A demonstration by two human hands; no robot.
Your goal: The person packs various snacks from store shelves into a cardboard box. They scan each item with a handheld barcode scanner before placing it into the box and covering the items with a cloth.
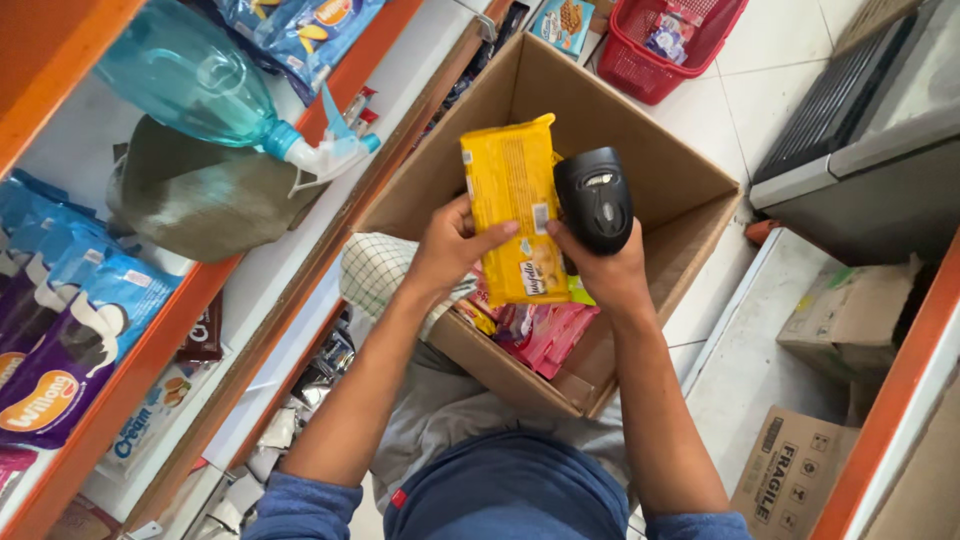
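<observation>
Down below sits the big open cardboard box [640, 150], flaps spread, on the white tiled floor [770, 90], wedged against the orange-edged shelf [200, 290]. Inside, at its near end, pink snack packets [550, 335] lie heaped. On the shelf a blue spray bottle [200, 80] lies on its side over a grey-green cloth [190, 200], with blue and purple biscuit bags [70, 330] just beside. A red shopping basket [665, 40] stands beyond the box's far end.

Over the box now: the left hand [450, 245] is curled shut around the long yellow biscuit packet [517, 215], thumb pressed on its face, holding it upright above the pink packets. Right alongside, the right hand [605, 270] is wrapped tight around a black barcode scanner [593, 198], whose head touches the packet's right edge.
</observation>
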